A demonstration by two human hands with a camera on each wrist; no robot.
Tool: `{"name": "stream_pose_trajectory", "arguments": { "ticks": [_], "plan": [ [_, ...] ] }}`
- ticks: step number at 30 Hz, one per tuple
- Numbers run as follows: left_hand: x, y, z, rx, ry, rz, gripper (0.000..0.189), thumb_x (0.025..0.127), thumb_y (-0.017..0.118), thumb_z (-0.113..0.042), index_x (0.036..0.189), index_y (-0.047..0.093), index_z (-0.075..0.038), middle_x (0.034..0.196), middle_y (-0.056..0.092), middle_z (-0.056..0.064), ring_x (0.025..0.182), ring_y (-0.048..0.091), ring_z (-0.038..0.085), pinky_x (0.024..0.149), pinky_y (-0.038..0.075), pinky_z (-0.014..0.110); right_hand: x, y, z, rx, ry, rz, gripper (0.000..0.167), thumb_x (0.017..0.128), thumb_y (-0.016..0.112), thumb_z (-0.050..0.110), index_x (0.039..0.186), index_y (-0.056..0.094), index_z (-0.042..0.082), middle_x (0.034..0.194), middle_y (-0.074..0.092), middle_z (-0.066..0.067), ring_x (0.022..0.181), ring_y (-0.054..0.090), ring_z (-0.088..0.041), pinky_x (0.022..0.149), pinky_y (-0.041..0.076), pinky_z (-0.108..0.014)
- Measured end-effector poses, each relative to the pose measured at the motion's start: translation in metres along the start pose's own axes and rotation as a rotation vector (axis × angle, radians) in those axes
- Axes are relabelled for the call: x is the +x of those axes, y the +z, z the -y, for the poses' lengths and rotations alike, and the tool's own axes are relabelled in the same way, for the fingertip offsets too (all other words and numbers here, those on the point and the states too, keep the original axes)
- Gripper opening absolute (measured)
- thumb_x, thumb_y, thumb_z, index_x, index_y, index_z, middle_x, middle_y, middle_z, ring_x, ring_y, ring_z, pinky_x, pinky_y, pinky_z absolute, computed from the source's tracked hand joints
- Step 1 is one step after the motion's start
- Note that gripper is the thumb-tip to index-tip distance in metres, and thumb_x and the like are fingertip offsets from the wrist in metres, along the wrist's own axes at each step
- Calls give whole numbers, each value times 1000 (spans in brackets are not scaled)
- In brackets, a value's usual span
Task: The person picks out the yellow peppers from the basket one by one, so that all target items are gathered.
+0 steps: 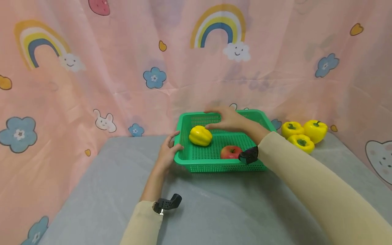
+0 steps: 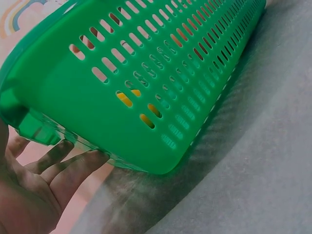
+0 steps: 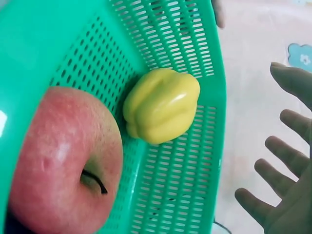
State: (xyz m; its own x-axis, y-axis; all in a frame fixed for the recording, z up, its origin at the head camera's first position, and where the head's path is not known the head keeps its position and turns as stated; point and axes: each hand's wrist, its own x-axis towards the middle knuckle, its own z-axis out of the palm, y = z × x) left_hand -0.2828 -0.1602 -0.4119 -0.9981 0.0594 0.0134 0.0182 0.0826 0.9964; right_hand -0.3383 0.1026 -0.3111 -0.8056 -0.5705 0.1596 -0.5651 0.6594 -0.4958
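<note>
A green plastic basket (image 1: 226,165) stands on the grey table, with a yellow bell pepper (image 1: 200,136) at its left end and a red apple (image 1: 231,152) near its front wall. My left hand (image 1: 167,149) grips the basket's left end, the thumb at the rim; in the left wrist view the fingers (image 2: 73,175) lie against the outside of the wall. Over the back part of the basket, my right hand (image 1: 229,119) is spread with nothing in it, its thumb close to the pepper in the head view. The right wrist view shows its fingers (image 3: 280,151) apart.
Three more yellow bell peppers (image 1: 315,131) are grouped at the table's back right, beside the basket. A pink patterned curtain (image 1: 128,68) hangs right behind the table (image 1: 128,163). Each wrist carries a black strapped-on device (image 1: 168,203).
</note>
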Motion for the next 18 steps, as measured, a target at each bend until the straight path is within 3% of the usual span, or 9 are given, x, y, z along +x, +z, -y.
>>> {"name": "stream_pose_trajectory", "arguments": {
  "ticks": [10,18],
  "plan": [
    [0,-5,5,-45,13,-9,70,85,55,-2,150,45,-25,136,61,22,86,67,20,69,55,26,17,12,0,-30,42,89,69,93,70,37,151,47,10,160,42,-14,149,37,-37,118,33,-60],
    [0,-2,2,-14,12,-11,69,85,56,-4,149,47,-27,136,62,20,97,65,29,72,53,27,30,22,-2,-38,101,169,68,93,68,36,152,46,10,157,45,-17,142,44,-41,113,40,-60]
  ]
}}
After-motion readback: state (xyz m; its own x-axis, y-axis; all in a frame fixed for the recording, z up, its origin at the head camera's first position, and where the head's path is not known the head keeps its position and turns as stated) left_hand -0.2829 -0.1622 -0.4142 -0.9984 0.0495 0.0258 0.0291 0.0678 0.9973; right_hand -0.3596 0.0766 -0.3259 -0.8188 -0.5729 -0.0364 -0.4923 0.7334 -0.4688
